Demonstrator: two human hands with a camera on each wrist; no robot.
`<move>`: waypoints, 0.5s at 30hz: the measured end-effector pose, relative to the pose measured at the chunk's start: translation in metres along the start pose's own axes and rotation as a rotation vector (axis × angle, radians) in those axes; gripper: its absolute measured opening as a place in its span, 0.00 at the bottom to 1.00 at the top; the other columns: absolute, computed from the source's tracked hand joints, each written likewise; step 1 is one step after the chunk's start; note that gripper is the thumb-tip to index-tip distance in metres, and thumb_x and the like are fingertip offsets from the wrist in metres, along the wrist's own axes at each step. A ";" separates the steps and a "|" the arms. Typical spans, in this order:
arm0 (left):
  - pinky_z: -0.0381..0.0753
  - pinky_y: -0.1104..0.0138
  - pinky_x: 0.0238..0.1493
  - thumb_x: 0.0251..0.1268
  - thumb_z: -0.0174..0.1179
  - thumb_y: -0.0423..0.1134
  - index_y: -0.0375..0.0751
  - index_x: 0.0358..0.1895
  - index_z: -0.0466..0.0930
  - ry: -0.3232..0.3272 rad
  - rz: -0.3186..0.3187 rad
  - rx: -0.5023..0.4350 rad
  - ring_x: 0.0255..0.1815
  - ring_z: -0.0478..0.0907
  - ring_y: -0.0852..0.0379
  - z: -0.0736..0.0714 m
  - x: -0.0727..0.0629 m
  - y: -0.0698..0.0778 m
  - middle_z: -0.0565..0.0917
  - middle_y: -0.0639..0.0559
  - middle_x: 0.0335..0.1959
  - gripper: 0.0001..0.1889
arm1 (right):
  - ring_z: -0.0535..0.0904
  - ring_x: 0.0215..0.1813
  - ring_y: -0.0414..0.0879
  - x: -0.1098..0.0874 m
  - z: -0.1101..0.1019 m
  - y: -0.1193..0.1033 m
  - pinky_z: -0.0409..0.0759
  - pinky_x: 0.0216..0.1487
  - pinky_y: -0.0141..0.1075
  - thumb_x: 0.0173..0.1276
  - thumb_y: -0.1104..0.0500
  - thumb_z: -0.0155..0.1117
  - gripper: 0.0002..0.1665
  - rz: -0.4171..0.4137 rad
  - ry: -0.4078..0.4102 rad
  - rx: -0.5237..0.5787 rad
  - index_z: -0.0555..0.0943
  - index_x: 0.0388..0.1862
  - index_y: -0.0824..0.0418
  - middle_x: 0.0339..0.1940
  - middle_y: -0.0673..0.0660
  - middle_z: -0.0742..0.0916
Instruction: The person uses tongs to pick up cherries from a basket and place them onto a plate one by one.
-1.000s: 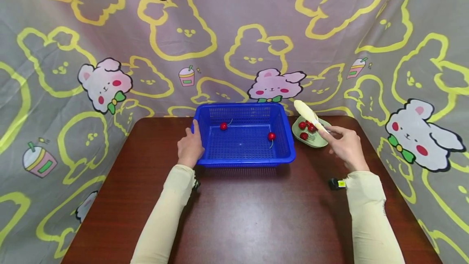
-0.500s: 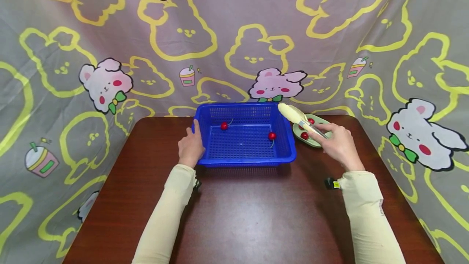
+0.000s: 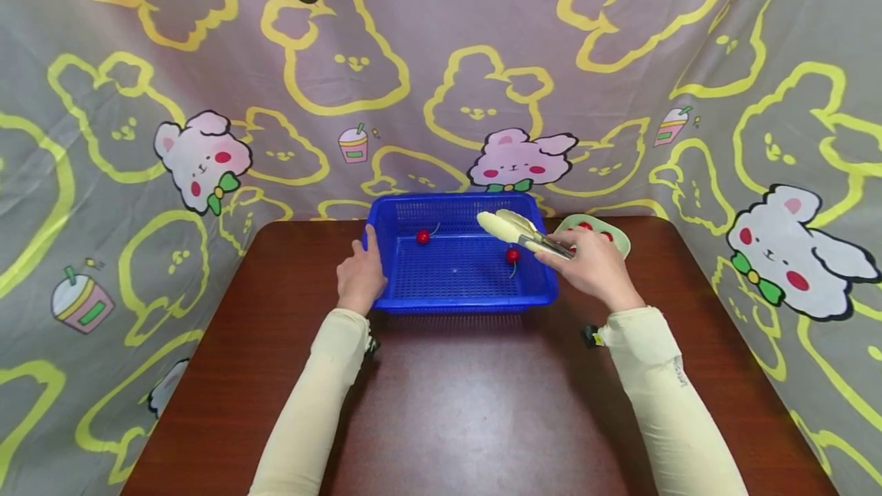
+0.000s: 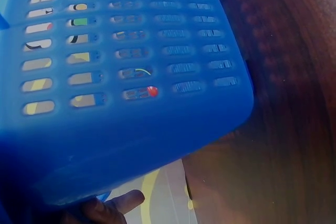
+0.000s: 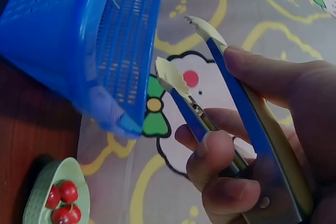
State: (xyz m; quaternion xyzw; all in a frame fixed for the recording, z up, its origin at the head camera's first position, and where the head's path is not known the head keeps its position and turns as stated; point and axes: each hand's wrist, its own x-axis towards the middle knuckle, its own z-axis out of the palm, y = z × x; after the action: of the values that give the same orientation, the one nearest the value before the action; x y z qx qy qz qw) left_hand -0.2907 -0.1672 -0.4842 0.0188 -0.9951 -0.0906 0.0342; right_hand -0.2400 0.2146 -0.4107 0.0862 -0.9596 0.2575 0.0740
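My left hand [image 3: 360, 274] grips the left rim of a blue perforated plastic basket [image 3: 458, 303]. In the left wrist view, fingertips [image 4: 128, 201] show below the basket's wall. Two red cherries with stems lie inside, one back left [image 3: 423, 237] and one toward the right [image 3: 513, 256]. My right hand [image 3: 598, 266] holds tongs [image 3: 503, 226] with cream tips and metal arms, over the basket's right side. Their tips stand apart with nothing between them in the right wrist view. A pale green dish [image 3: 622, 239] with several cherries [image 5: 68, 191] is partly hidden behind this hand.
A dark brown wooden table [image 3: 448, 404] carries the basket and dish near its back edge. A grey cloth curtain [image 3: 386, 37] with yellow bear outlines and white rabbits surrounds the table at the back and sides, close behind the basket.
My right hand has carried the tongs left from above the green dish to above the basket's right side. The left hand and basket stay in place.
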 end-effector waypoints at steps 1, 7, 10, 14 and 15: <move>0.83 0.44 0.40 0.58 0.71 0.37 0.37 0.84 0.41 -0.002 0.000 0.001 0.35 0.83 0.33 0.000 0.000 0.000 0.69 0.25 0.69 0.57 | 0.81 0.42 0.57 0.003 0.001 -0.003 0.76 0.43 0.49 0.67 0.43 0.72 0.30 -0.002 -0.013 -0.001 0.87 0.59 0.62 0.45 0.62 0.90; 0.83 0.44 0.41 0.59 0.71 0.37 0.37 0.85 0.41 0.002 -0.008 0.007 0.34 0.83 0.34 0.000 0.001 -0.001 0.69 0.26 0.69 0.56 | 0.84 0.50 0.59 0.021 0.011 -0.021 0.79 0.47 0.54 0.67 0.40 0.72 0.32 -0.008 -0.074 -0.041 0.87 0.60 0.60 0.52 0.63 0.90; 0.83 0.45 0.40 0.59 0.71 0.36 0.38 0.85 0.41 0.006 -0.009 0.006 0.34 0.83 0.34 0.000 0.001 0.000 0.69 0.26 0.69 0.56 | 0.85 0.51 0.60 0.030 0.018 -0.031 0.79 0.47 0.55 0.67 0.39 0.71 0.32 -0.013 -0.093 -0.078 0.87 0.60 0.59 0.54 0.63 0.90; 0.83 0.45 0.40 0.59 0.71 0.37 0.38 0.85 0.41 0.004 -0.009 0.009 0.33 0.83 0.35 0.000 0.001 0.001 0.69 0.26 0.70 0.56 | 0.86 0.49 0.59 0.040 0.026 -0.045 0.79 0.45 0.54 0.66 0.38 0.72 0.32 -0.033 -0.122 -0.125 0.87 0.59 0.60 0.55 0.62 0.90; 0.83 0.45 0.39 0.59 0.71 0.37 0.38 0.85 0.41 0.004 -0.009 0.011 0.33 0.83 0.35 0.001 0.001 0.001 0.69 0.26 0.70 0.56 | 0.86 0.48 0.59 0.043 0.028 -0.048 0.80 0.45 0.54 0.66 0.38 0.72 0.33 -0.036 -0.131 -0.134 0.88 0.59 0.60 0.55 0.62 0.90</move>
State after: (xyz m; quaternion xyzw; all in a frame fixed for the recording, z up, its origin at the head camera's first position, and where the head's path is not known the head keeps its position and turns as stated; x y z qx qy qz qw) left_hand -0.2921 -0.1657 -0.4844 0.0239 -0.9954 -0.0854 0.0356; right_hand -0.2748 0.1538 -0.4035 0.1149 -0.9757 0.1854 0.0214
